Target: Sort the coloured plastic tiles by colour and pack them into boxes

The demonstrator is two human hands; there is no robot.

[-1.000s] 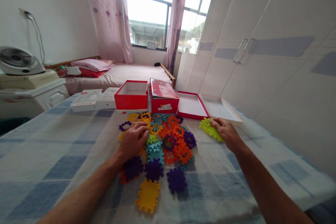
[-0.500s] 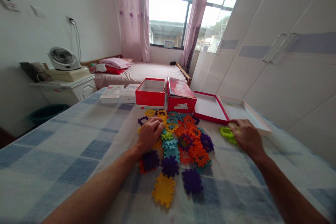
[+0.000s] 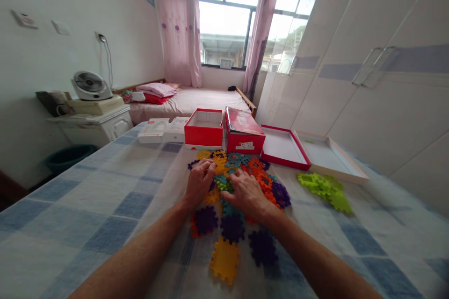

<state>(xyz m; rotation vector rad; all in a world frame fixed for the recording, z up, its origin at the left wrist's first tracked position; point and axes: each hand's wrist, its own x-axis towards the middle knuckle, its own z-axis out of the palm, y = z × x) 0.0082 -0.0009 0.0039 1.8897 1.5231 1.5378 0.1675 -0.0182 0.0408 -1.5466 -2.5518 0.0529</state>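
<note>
On the cloth-covered table lies a pile of notched plastic interlocking tiles. My left hand [image 3: 200,180] rests at the pile's left side beside yellow tiles [image 3: 220,167], its fingers curled together; what they hold, if anything, is hidden. My right hand [image 3: 247,192] reaches over the middle, thumb and fingers around a green interlocking tile [image 3: 223,184]. Orange tiles [image 3: 264,180] lie right of it, partly covered by the hand. Nearer me are purple tiles [image 3: 233,228] and a flat yellow tile [image 3: 225,260]. Several lime-green tiles [image 3: 322,188] form a separate heap at the right.
Behind the pile stand an open red box [image 3: 203,136] and a closed red box [image 3: 245,142]. Two shallow lids [image 3: 286,149] lie to their right. White boxes [image 3: 154,131] sit at the back left. Beyond are a bed [image 3: 203,100], a fan [image 3: 91,85] and a wardrobe [image 3: 386,117].
My right hand has moved left from the lime-green heap to the middle of the pile, at the green tile. My left hand stays by the yellow tiles. The view has tilted slightly.
</note>
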